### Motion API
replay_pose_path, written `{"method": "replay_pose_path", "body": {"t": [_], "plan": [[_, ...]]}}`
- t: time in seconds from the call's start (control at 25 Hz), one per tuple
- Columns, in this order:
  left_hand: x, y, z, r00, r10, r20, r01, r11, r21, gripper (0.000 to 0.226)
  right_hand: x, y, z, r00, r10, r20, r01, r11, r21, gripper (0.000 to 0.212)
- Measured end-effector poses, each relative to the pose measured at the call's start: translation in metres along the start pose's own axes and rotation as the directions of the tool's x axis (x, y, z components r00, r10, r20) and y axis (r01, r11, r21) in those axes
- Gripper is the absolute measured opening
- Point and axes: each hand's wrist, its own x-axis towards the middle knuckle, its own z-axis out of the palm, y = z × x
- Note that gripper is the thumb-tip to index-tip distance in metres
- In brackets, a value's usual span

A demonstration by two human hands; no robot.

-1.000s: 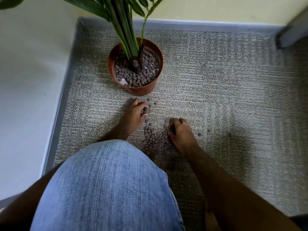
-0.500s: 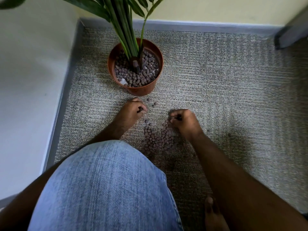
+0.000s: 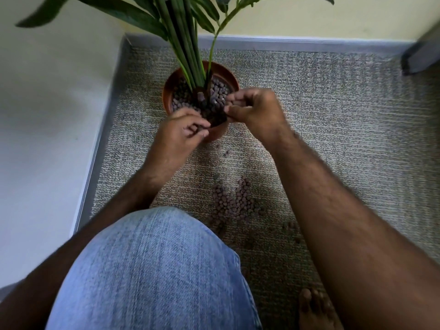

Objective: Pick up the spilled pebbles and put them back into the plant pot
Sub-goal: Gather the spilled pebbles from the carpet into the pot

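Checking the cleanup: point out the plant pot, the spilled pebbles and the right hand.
plant pot (image 3: 168, 91): head view, left rim.
spilled pebbles (image 3: 234, 202): head view, middle of the pile.
right hand (image 3: 256, 107): head view, back of hand.

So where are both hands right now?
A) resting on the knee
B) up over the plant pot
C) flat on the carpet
B: the left hand and right hand are both at the plant pot, above its pebbles, while the spilled pebbles lie on the carpet behind them.

Above pot: crowded by plant stems.
Right of pot: open carpet.
Left: wall close.
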Motion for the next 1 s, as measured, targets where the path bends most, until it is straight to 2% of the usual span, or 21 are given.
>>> {"method": "replay_pose_path", "body": {"t": [0.08, 0.16, 0.24, 0.32, 0.4, 0.48, 0.56, 0.64, 0.72, 0.84, 0.92, 1.0], "plan": [[0.017, -0.003, -0.011, 0.998, -0.023, -0.051, 0.022, 0.999, -0.035, 0.024, 0.014, -0.008, 0.017, 0.999, -0.016, 0.038, 0.017, 0.999, -0.037, 0.025], [0.034, -0.01, -0.019, 0.998, -0.057, -0.035, 0.055, 0.996, -0.067, 0.028, 0.028, -0.012, 0.031, 0.996, -0.017, 0.084, 0.033, 0.979, -0.202, 0.023], [0.042, -0.016, -0.021, 0.995, -0.095, 0.013, 0.095, 0.993, -0.068, 0.03, 0.038, -0.013, 0.036, 0.988, -0.023, 0.153, 0.095, 0.87, -0.484, 0.021], [0.039, -0.019, -0.021, 0.996, -0.082, -0.025, 0.08, 0.994, -0.071, 0.031, 0.042, -0.013, 0.034, 0.977, -0.063, 0.203, 0.182, 0.742, -0.645, 0.024], [0.026, -0.018, -0.017, 0.993, -0.061, -0.103, 0.05, 0.993, -0.105, 0.028, 0.042, -0.01, 0.03, 0.973, -0.065, 0.219, 0.197, 0.725, -0.66, 0.031], [0.008, -0.018, -0.009, 0.989, -0.042, -0.14, 0.026, 0.994, -0.109, 0.022, 0.038, -0.005, 0.027, 0.976, -0.047, 0.214, 0.166, 0.798, -0.579, 0.031], [-0.011, -0.022, 0.004, 0.99, -0.008, -0.141, -0.007, 0.995, -0.104, 0.017, 0.031, 0.001, 0.025, 0.986, -0.097, 0.138, 0.153, 0.856, -0.493, 0.023], [-0.031, -0.031, 0.021, 0.999, -0.009, -0.046, 0.004, 0.993, -0.121, 0.016, 0.022, 0.01, 0.018, 0.983, -0.186, -0.008, 0.165, 0.887, -0.431, 0.017], [-0.049, -0.044, 0.04, 0.989, -0.045, 0.141, 0.049, 0.998, -0.027, 0.018, 0.007, 0.027, 0.007, 0.979, -0.168, -0.112, 0.119, 0.929, -0.351, 0.009], [-0.07, -0.064, 0.063, 0.921, -0.14, 0.363, 0.078, 0.98, 0.181, 0.033, -0.022, 0.074, -0.007, 0.991, 0.053, -0.121, -0.098, 0.913, -0.397, 0.008], [-0.079, -0.068, 0.071, 0.875, -0.174, 0.451, 0.088, 0.975, 0.205, 0.044, -0.043, 0.11, -0.014, 0.974, 0.215, -0.074, -0.22, 0.81, -0.544, 0.009], [-0.085, -0.068, 0.077, 0.85, -0.18, 0.495, 0.075, 0.972, 0.224, 0.055, -0.063, 0.134, -0.017, 0.948, 0.317, -0.021, -0.259, 0.732, -0.63, 0.021]]}}
